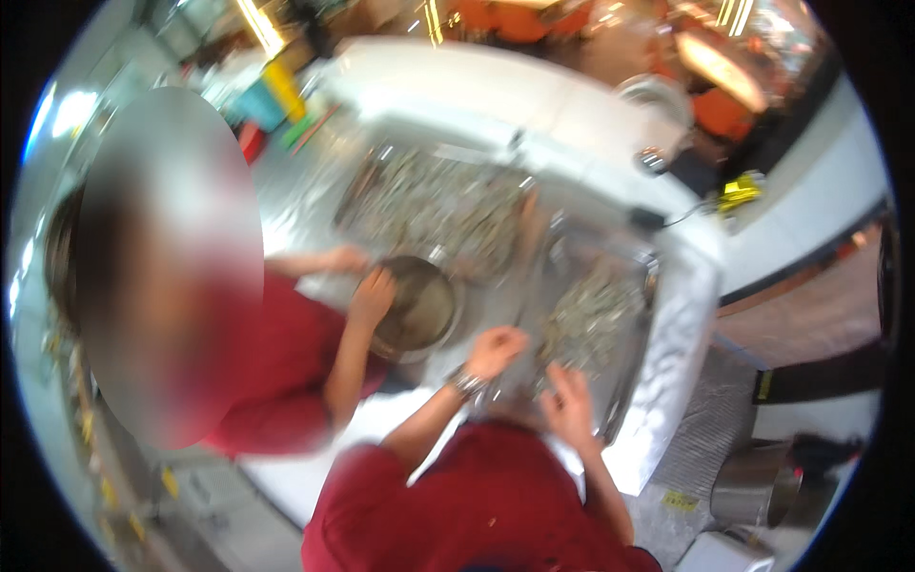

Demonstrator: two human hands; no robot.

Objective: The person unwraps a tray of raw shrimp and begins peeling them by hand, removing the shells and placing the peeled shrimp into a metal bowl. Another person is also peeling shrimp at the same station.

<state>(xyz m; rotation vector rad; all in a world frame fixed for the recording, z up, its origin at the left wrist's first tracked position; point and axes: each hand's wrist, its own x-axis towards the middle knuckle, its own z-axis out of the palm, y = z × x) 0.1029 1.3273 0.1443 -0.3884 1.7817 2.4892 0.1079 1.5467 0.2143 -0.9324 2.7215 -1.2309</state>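
Observation:
My left hand (498,352), with a metal-band watch (466,382) on its wrist, is curled above the near left side of a metal tray (615,407). Blur hides whether its fingers pinch anything. My right hand (570,406) reaches over the tray's near part with fingers apart and nothing visible in them. A heap of greyish pieces, apparently raw shrimp (592,314), lies in this tray beyond my hands. To the left, a larger tray holds a broad layer of similar pieces (436,207).
Beside me on the left, a person in a red shirt (286,357) has both hands at a round metal pot (422,307). A white counter ledge (500,79) runs behind the trays. On the right are a yellow packet (740,191) and a metal bin (750,486) lower down.

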